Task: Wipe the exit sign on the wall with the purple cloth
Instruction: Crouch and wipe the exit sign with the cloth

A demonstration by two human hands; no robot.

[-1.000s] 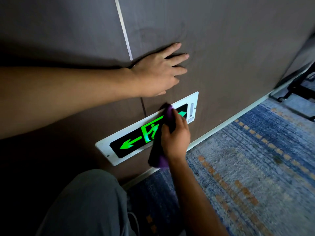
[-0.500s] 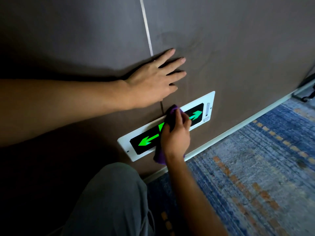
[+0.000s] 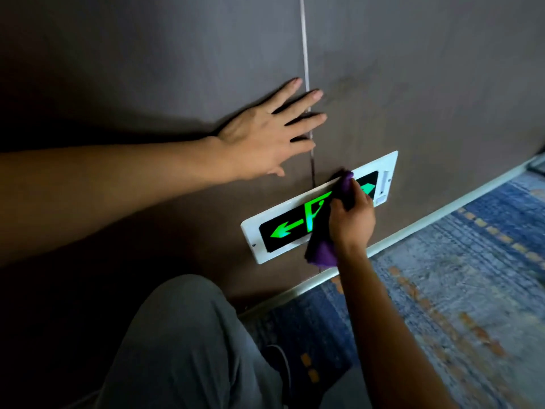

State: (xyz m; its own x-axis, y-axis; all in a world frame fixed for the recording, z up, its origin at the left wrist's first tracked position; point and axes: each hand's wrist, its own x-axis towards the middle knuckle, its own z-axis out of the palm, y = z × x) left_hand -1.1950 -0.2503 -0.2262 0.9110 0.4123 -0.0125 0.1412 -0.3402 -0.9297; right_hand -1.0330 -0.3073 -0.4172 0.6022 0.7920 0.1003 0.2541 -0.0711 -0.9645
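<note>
Right hand (image 3: 351, 222) clamps purple cloth (image 3: 324, 249) against the low wall-mounted exit sign (image 3: 283, 228), right of centre, mid-wipe; left hand (image 3: 265, 134), fingers spread and empty, braces on wall (image 3: 413, 84), probably for balance.

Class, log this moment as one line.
right hand: purple cloth on exit sign | left hand: flat on wall

The exit sign (image 3: 318, 206) sits low on the wall (image 3: 413, 84), just above the carpet (image 3: 472, 290). The cloth (image 3: 324, 249) seems pressed against its right half; the left hand (image 3: 262, 137) lies above-left.
</note>
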